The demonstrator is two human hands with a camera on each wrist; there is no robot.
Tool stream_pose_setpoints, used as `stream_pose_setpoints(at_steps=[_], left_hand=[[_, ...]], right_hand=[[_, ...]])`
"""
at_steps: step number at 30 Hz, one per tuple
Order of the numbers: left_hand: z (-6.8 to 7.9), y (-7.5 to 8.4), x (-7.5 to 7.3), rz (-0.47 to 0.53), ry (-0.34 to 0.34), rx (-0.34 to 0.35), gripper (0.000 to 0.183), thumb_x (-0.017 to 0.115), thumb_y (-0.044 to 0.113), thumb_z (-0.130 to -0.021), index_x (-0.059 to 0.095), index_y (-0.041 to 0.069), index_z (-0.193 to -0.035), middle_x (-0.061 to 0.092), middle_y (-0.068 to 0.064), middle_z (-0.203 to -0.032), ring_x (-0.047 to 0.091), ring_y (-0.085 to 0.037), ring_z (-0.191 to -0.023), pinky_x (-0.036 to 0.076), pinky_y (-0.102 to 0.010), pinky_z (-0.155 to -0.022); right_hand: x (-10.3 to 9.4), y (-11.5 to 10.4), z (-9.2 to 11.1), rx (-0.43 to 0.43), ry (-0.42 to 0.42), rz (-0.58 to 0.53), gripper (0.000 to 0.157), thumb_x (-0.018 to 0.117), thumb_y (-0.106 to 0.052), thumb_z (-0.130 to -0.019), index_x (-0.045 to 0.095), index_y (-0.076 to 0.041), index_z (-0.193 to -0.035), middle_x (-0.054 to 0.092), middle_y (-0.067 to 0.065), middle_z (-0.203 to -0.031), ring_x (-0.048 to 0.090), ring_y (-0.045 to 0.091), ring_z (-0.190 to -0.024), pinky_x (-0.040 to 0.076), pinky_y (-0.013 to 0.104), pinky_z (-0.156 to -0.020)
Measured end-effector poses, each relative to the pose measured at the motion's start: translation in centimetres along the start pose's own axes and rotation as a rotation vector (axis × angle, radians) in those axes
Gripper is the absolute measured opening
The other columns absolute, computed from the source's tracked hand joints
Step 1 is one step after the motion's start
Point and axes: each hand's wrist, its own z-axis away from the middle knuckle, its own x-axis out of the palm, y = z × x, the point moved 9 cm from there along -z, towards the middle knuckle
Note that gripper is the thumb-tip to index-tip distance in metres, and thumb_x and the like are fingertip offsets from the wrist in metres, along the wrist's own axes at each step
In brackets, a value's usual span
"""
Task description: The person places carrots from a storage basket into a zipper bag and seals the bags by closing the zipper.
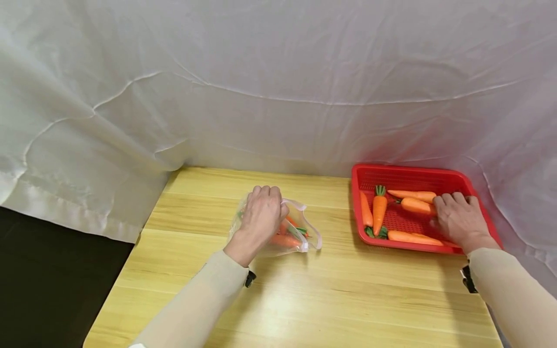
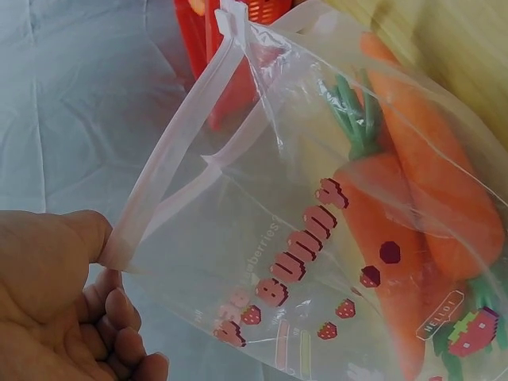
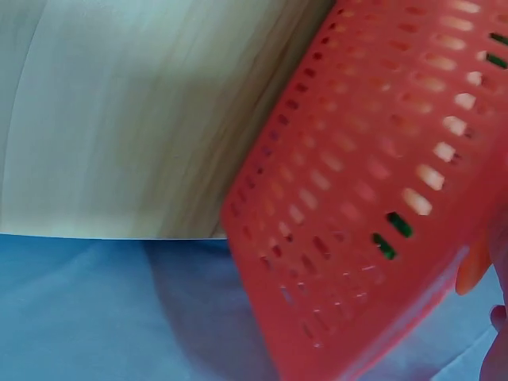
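Note:
My left hand (image 1: 262, 212) pinches the zip edge of a clear zip bag (image 1: 314, 233) between thumb and fingers. In the left wrist view, the bag (image 2: 262, 230) has pink "Bunny" lettering and strawberry prints, and its mouth is partly apart. Inside lie orange carrots (image 2: 436, 182) with green tops. At the right, my right hand (image 1: 463, 220) reaches into a red basket (image 1: 404, 173) and grips a carrot (image 1: 417, 206) by its right end, which the fingers hide. An orange tip (image 3: 475, 266) shows beside that hand (image 3: 498, 317) in the right wrist view.
Several more carrots lie in the basket, among them an upright-lying one (image 1: 379, 212) and one along the front wall (image 1: 413, 238). The basket has slotted walls. Under everything is a wooden table (image 1: 330, 299), with a pale curtain (image 1: 278, 121) behind it.

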Motion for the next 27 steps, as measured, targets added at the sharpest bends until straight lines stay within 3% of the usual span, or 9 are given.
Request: stream_pose_setpoints(at_steps=[16, 27], left_hand=[[0.2, -0.2, -0.3, 0.001, 0.021, 0.003, 0.018, 0.062, 0.008, -0.088, 0.049, 0.01, -0.075, 0.043, -0.002, -0.068, 0.039, -0.023, -0.068, 0.037, -0.033, -0.067], [0.1, -0.3, -0.4, 0.008, 0.024, 0.004, 0.02, 0.062, 0.007, -0.088, 0.048, 0.01, -0.074, 0.042, -0.002, -0.068, 0.039, -0.023, -0.068, 0.035, -0.033, -0.067]], right_hand=[[-5.4, -2.5, -0.4, 0.004, 0.12, 0.028, 0.044, 0.084, -0.02, -0.078, 0.048, -0.001, -0.097, 0.057, 0.02, -0.092, 0.049, 0.046, -0.095, 0.033, 0.061, -0.078], [-9.0, -6.0, -0.9, -0.071, 0.267, 0.015, 0.039, 0.08, -0.019, -0.078, 0.049, -0.002, -0.093, 0.054, 0.019, -0.088, 0.048, 0.047, -0.091, 0.036, 0.062, -0.079]])
